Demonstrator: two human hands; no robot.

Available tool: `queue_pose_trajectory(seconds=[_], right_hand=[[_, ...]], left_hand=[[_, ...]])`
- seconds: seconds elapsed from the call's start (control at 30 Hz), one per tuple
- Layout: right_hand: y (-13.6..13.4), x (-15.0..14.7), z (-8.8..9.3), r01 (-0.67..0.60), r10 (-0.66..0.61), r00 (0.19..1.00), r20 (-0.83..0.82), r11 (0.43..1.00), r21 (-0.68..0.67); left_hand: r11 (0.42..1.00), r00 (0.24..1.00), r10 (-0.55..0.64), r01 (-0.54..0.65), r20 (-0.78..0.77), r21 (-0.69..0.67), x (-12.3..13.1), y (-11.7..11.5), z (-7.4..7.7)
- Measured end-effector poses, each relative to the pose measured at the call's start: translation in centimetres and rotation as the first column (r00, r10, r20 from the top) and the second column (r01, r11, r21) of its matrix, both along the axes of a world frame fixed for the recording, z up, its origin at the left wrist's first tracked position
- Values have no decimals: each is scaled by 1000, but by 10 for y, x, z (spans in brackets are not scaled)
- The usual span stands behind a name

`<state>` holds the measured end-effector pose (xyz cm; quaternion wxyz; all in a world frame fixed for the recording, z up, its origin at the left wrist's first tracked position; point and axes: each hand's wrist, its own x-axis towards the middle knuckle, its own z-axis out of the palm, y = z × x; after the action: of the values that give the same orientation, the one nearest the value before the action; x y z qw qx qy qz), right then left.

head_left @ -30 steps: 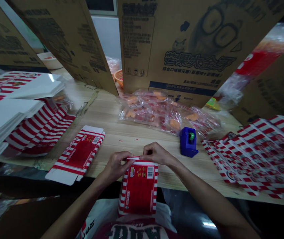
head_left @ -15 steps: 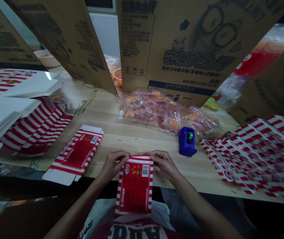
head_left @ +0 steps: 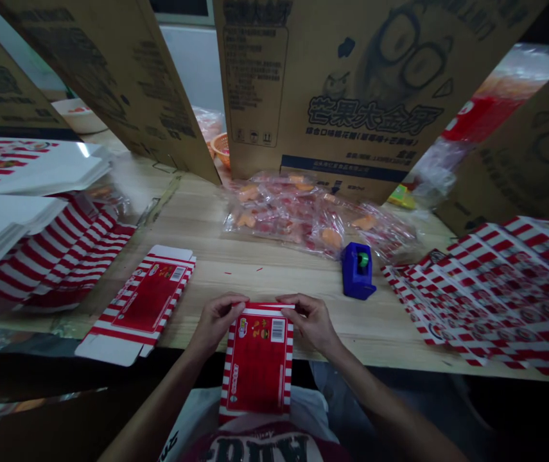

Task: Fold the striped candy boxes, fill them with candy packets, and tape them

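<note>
A red-and-white striped carton [head_left: 256,366] with a barcode on its face lies between my hands, tilted from the table edge down against my body. At its far left corner, my left hand [head_left: 217,319] pinches the end between thumb and fingers. My right hand [head_left: 309,319] grips the far right corner, its thumb on the printed face and the fingers behind. The end flap between them shows a narrow gap. To the left, a flat carton [head_left: 146,298] of the same print lies with its white flaps out.
Clear bags of sweets [head_left: 293,215] lie at the back, beside a blue tape dispenser [head_left: 357,271]. Striped cartons [head_left: 505,301] are piled at right. White-sided card sheets [head_left: 28,163] stack at left. Large brown cardboard boxes [head_left: 255,77] stand behind the table.
My right thumb has come over onto the carton's printed face, and the end flap looks more folded and parted. The whole view has shifted slightly.
</note>
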<state>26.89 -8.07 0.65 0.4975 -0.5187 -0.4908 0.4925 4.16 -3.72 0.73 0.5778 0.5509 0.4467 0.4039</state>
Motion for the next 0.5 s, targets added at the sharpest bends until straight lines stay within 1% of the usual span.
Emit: queue_pose_trajectory(seconds=[0.1,0.13,0.2,0.3,0.4,0.47,0.5], right_hand=[[-10,-5,-7,106,-109,993,54,993,51],[-11,-6,-9,127,-131,989,67,990,68],[-13,-8,-11,152,-161,983,87,983,100],[-12,-8,-10,152,-162,983,85,982,110],[-10,-7,-5,85,-96,991,95,990,116],[-10,-7,-4,73,-96,986,138,983,167],[-10,-8,-5,87,-121,980,161,975,205]], left_hand=[[975,984,35,4,172,-222,8,-6,-7],[961,979,44,14,200,-277,11,-8,-8],[938,973,51,31,225,-345,15,-11,-9],[924,972,43,49,231,-380,18,-14,-4],[917,974,49,44,221,-397,19,-14,1],[916,974,64,29,217,-401,19,-15,2],[918,973,73,20,217,-397,19,-15,2]])
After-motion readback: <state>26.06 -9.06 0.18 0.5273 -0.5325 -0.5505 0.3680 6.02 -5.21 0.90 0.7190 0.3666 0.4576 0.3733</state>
